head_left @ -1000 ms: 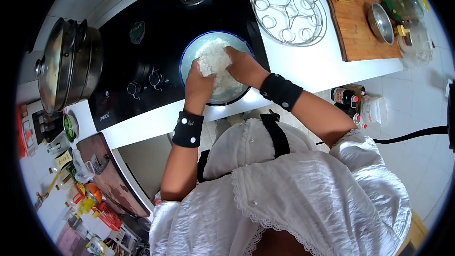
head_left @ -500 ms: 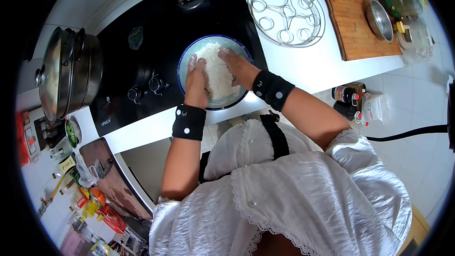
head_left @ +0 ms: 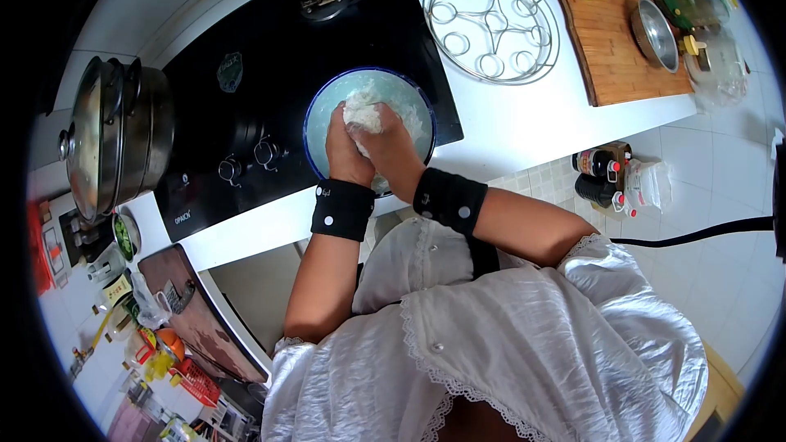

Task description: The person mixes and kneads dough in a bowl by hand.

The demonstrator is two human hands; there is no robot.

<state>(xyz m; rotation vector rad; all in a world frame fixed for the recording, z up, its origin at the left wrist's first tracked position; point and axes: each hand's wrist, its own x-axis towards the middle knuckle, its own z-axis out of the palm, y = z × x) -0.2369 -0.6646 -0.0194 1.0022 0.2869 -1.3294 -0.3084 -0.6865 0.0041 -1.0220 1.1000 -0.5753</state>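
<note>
A blue-rimmed enamel bowl (head_left: pixel 318 98) sits at the front edge of the black stove top. Over it my left hand (head_left: pixel 347 147) and my right hand (head_left: pixel 390 146) are brought together around a crumbly white lump of floury dough (head_left: pixel 363 111). Both hands are closed on the lump, which shows above the fingers; most fingertips are hidden beneath it. Loose white flour clings to the bowl's inner wall at the right.
The black stove (head_left: pixel 278 65) has two knobs left of the bowl. A round wire rack (head_left: pixel 491 23) and a wooden board (head_left: pixel 606 57) with a metal bowl (head_left: pixel 655 35) lie to the right. A stacked steamer pot (head_left: pixel 123 135) stands left.
My hands were apart at the two sides of the white mass in the bowl. Now they have come together, gathering the dough between them.
</note>
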